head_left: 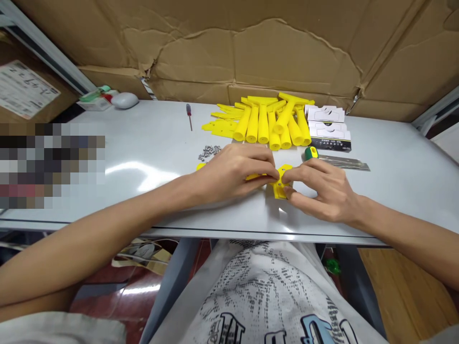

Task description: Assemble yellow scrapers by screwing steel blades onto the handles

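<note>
A yellow plastic scraper handle [281,191] lies across the front of the table in both hands, its wide head at the right with small metal screws showing. My left hand [234,169] is closed over its grip, hiding most of it; the yellow end shows past the wrist. At the head, my right hand [322,188] is closed, with thumb and fingers on its right edge. Behind my left hand is a small pile of screws [209,152]. Just beyond my right hand lie a green and yellow screwdriver handle [311,153] and thin metal blades [344,163].
Several yellow scraper handles [263,124] are heaped at the back beside flat yellow plates [220,127]. White and black blade packets [328,126] lie to their right. A small screwdriver [189,116] and a white computer mouse [124,100] sit farther left. Cardboard [201,52] walls the back.
</note>
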The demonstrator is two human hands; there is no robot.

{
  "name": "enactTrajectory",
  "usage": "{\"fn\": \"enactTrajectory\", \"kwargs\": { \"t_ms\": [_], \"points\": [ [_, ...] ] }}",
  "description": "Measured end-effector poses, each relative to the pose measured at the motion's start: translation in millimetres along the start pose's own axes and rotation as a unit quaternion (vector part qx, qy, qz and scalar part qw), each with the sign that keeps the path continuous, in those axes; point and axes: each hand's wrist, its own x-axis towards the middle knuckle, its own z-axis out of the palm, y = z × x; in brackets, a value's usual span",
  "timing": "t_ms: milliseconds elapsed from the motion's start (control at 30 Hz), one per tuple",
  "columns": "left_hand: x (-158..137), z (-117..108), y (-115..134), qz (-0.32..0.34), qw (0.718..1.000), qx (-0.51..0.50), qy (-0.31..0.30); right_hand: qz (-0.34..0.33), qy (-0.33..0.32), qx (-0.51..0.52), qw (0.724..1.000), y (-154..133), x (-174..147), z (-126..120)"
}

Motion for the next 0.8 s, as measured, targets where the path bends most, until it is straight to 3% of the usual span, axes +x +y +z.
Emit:
{"fn": "enactTrajectory", "kwargs": {
  "t_ms": [200, 467, 667, 800],
  "points": [
    [-0.4, -3.4, 2.8, -0.012, 1.0, -0.023, -0.006, -0.015, 0.036, -0.03, 0.999, -1.9, 6.3, 1.7],
    [0.9, -9.1, 9.5, -0.014, 0.996, -0.082, -0.031, 0.016, 0.022, 0.014, 1.0, -3.8, 6.8, -0.5],
    [0.6, -6.7, 9.3, 0.039, 0.996, -0.081, -0.01, 0.039, 0.009, 0.009, 0.999, -5.4, 6.3, -1.6],
    [0.3, -4.0, 4.1, 0.071, 0.995, -0.063, 0.01, 0.003, 0.017, -0.044, 0.999, -3.7, 5.2, -2.2]
  ]
}}
